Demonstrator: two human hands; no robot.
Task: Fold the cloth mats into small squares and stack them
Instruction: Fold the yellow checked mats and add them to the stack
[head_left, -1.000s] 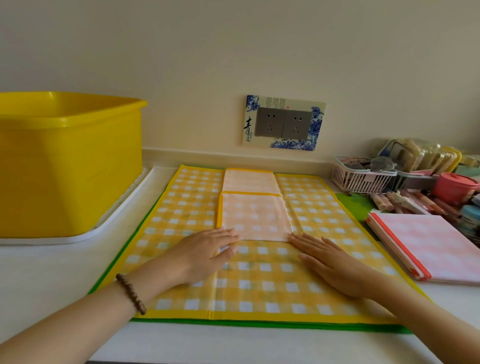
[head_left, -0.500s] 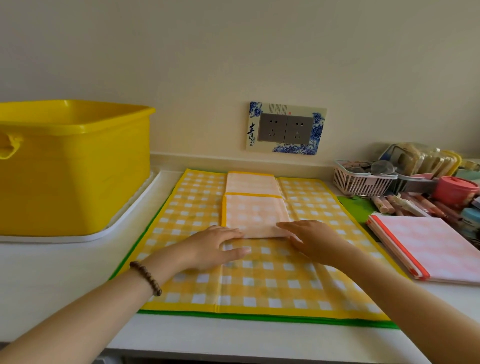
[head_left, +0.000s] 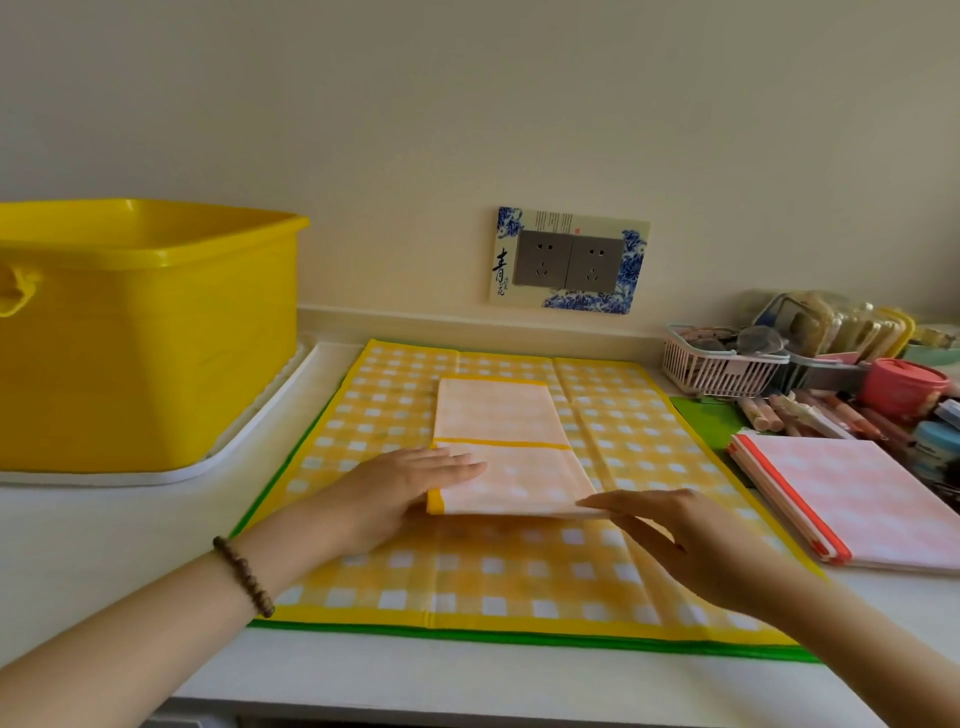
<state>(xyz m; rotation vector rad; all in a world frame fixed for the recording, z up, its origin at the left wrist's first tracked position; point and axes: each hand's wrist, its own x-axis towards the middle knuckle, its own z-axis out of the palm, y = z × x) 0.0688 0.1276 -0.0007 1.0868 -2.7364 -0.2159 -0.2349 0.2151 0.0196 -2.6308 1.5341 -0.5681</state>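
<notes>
Yellow tub (head_left: 156, 338) left — pink stack (head_left: 857, 504) right

Character 青, on wall socket plate (head_left: 569, 260)

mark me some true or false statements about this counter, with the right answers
1. The yellow tub stands on a white tray. True.
2. The folded pink mat lies left of the yellow checked mat. False: it lies to its right.
3. A bead bracelet is on the left wrist. True.
4. Both hands rest on the tub. False: the left hand and right hand hold the checked mat's folded-over part.
5. The wall socket has a plug in it. False: both outlets are bare.
</notes>
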